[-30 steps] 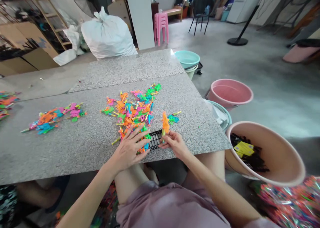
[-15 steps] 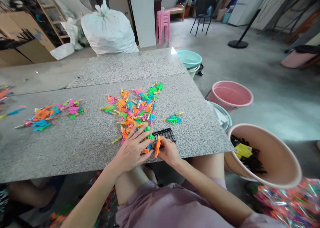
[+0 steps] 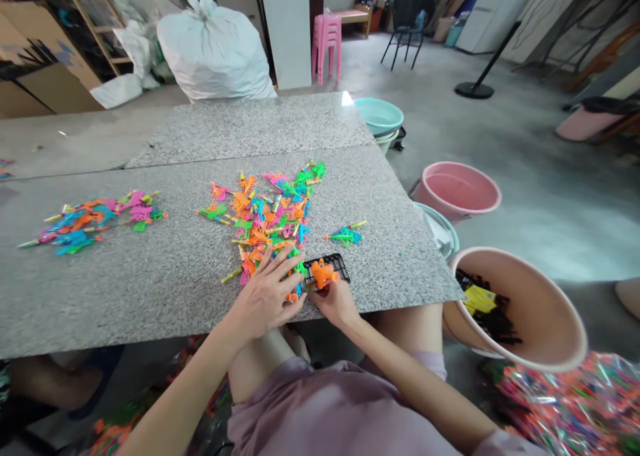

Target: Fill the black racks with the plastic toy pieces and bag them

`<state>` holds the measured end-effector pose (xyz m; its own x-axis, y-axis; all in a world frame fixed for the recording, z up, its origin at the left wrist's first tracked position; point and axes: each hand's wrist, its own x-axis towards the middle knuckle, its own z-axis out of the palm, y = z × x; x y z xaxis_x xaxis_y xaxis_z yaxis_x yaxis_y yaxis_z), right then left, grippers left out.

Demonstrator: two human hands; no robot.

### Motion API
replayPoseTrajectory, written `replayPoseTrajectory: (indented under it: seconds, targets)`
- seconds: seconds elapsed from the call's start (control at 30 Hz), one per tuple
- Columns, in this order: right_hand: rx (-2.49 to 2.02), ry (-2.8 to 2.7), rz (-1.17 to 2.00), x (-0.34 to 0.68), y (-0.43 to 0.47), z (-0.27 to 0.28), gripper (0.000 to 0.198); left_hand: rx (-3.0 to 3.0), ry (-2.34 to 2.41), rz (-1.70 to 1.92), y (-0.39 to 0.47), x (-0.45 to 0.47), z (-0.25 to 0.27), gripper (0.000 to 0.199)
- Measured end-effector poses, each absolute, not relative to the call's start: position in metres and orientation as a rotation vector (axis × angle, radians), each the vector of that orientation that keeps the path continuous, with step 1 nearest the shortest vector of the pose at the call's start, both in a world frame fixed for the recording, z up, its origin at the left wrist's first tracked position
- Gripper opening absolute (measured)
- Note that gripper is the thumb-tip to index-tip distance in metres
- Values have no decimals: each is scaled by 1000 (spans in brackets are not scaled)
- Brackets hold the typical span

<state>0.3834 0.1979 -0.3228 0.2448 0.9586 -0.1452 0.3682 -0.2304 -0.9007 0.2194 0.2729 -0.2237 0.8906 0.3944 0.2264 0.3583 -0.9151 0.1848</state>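
Head view showed the right hand with its fingers drawn together on an orange toy, their tips partly hidden. Half a second earlier the toy had hung at the near side of the black rack; now it was farther in, over the rack. That shift probably meant the toy was being positioned there, though contact could not be told. The left hand was spread wide over the near end of the pile, with no clear grip. A green-and-blue cluster lay apart on the counter, just beyond the rack.
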Motion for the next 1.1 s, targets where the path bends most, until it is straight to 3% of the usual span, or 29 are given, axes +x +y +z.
replayPoseTrajectory:
  seconds: [0.1,0.27,0.47,0.5,0.6,0.77,0.87,1.03,1.1]
  targets:
    - [-1952,-1560,761,383,201,-311,17,2921,587,372,273,219,-224,21]
    - [-2099,-1936,652,377,214,-293,21,2915,607,369,274,219,-227,58]
    - [-1911,-2128,760,417,235,-281,24,2925,634,428,275,223,-228,27]
    - [-1914,-2142,713,435,241,-278,27,2914,646,440,275,223,-228,26]
    - [-2193,-2070,183,492,263,-272,41,2904,655,462,274,223,-229,26]
    - [-2148,-2353,116,535,277,-281,25,2933,657,457,275,222,-231,26]
    - [-2112,-2088,222,526,265,-292,20,2967,638,452,275,220,-233,28]
    - [-1592,-1465,1020,473,247,-317,15,3066,608,368,275,216,-228,33]
    - [-1458,-1332,1108,450,250,-323,13,3099,601,304,274,216,-224,34]
